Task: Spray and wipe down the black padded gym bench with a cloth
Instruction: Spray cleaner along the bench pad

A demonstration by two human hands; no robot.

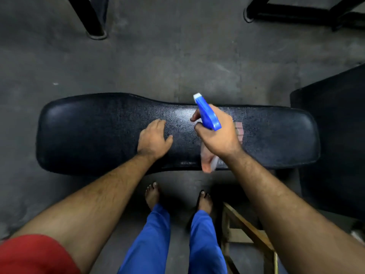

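Grey concrete floor [138,62] is filling the background, with the black bench [88,131] lying crosswise in front of the person. The left hand [153,140] is resting palm-down on the pad near its middle, fingers loosely spread and gripping nothing. The right hand [219,133] is clenching a spray bottle [207,113] above the pad just right of centre, its blue head pointing away from the person and its clear body hanging down below the wrist. Bare feet [152,195] and blue trousers [150,240] are showing below the bench's near edge. A wooden frame [246,228] is standing beside the right leg.
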